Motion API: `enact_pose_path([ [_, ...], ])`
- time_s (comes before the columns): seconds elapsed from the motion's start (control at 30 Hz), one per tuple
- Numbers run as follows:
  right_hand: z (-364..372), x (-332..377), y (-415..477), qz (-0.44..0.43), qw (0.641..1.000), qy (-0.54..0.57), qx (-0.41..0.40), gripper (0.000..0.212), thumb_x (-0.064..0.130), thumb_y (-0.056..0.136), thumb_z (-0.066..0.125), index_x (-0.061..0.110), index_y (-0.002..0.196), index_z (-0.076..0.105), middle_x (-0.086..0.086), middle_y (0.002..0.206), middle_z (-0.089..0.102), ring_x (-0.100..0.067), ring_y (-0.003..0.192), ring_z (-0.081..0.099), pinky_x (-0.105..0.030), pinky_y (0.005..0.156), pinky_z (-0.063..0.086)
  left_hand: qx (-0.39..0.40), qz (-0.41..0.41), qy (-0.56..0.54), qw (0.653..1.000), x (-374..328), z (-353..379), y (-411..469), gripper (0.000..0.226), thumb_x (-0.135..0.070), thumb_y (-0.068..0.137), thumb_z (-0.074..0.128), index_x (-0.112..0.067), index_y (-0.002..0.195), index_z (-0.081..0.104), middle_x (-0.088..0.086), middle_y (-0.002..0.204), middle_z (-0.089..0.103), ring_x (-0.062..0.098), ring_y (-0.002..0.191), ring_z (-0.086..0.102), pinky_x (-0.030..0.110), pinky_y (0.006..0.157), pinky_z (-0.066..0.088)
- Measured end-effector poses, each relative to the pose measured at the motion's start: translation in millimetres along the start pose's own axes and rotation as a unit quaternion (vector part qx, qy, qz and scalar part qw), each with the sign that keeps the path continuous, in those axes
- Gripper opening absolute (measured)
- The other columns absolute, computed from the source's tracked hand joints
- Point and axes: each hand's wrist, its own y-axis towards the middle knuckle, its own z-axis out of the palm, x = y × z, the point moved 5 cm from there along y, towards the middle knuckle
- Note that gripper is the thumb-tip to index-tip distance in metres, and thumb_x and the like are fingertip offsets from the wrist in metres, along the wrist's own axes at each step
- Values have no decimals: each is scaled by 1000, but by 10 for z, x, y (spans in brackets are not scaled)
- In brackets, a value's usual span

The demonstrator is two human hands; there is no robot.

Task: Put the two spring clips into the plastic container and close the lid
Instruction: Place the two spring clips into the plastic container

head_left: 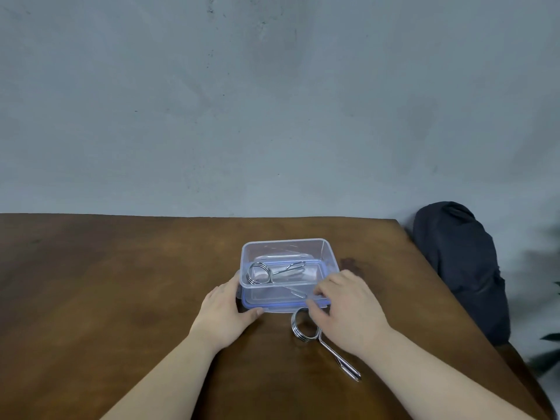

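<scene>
Brown wooden worktop [121, 283] against a grey wall [272, 101]; both bare forearms come in from the bottom edge.

Left hand [225, 313]: palm down, fingers loosely spread, pressed against the near left corner of the clear plastic container [331, 259]. Thumb tip touches the blue-rimmed lid [278, 307]. It braces, not a closed grip.

Centre: the container sits open on top of its lid (the lid lies flat underneath and sticks out at the near side). First spring clip [260, 272] is inside the container, coil at the left, its long handle running to the right along the bottom.

Right of centre: second spring clip [306, 327] lies on the worktop just in front of the container, coil near the lid's near edge, handle stretching toward the lower right and ending well clear of the box. A thin wire end also shows near the container's near wall, partly behind the plastic (hard to tell which clip it belongs to).

Right hand [348, 310]: palm down over the coil of the second clip, fingers curled toward the container's near right corner. Fingertips hidden by the hand itself, so cannot tell whether it grips the clip or just rests there.

Far right: a dark bag [460, 268] beside the worktop edge, green leaves [548, 353] at the frame border.
</scene>
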Motion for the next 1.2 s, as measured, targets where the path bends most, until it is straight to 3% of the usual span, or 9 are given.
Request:
enact_pose_path([
  [0.13,231,25,-106,44,985,-61,155,59,78,78,46,26,97,66,7,95,70,-19,95,61,-34,84,46,-11,2,-9,1000,-26,-14,-34,62,-44,76,74,-48,130,42,-29,108,55,7,100,51,37,97,43],
  [0.23,348,64,-153,61,970,-73,223,70,82,72,52,28,117,60,8,111,66,-19,106,59,-36,93,44,-15,-6,-16,1000,-28,-20,-39,58,-41,78,72,-45,129,44,-24,109,57,6,100,51,38,97,45],
  [0.47,376,83,-88,84,965,45,246,52,64,64,68,34,107,62,14,101,65,-14,94,60,-32,81,53,-7,-11,-15,1000,-10,-13,-36,58,-43,81,68,-45,132,40,-21,111,59,10,104,52,40,100,43],
  [0.57,168,149,44,94,965,145,197,57,65,62,72,38,110,65,20,101,68,-2,90,63,-26,79,53,-6,-8,-13,1000,17,-8,-24,56,-45,80,68,-46,129,40,-22,109,60,9,101,52,39,98,43],
  [0.7,-329,368,497,56,966,226,115,42,54,65,81,45,103,64,22,89,64,6,80,59,-22,75,50,-10,1,-4,1000,8,-16,3,53,-38,83,66,-46,129,41,-24,102,57,8,94,50,38,98,41],
  [0.83,-408,431,1034,27,975,184,125,41,55,67,81,37,101,67,12,90,67,-6,82,61,-32,73,53,2,-25,-5,1000,63,10,16,57,-30,88,60,-46,136,34,-19,113,60,11,111,52,38,113,27],
  [0.93,-87,350,1277,27,976,104,190,47,56,68,79,33,107,68,10,93,69,-15,84,64,-37,74,56,8,-26,-3,1000,96,32,25,59,-28,89,59,-46,138,31,-22,127,58,6,121,49,37,117,19],
  [1.07,358,255,1378,6,966,-4,260,56,59,64,73,31,112,66,6,100,64,-21,93,62,-40,78,57,7,-28,-8,1000,95,34,41,57,-27,91,59,-48,137,32,-27,130,54,3,124,47,32,117,15],
  [1.2,522,197,1384,-12,958,-41,285,46,50,69,77,27,107,65,4,95,63,-21,88,61,-30,57,41,1,-24,-5,1000,98,31,47,58,-28,90,59,-49,137,31,-26,131,54,2,124,45,32,117,15],
])
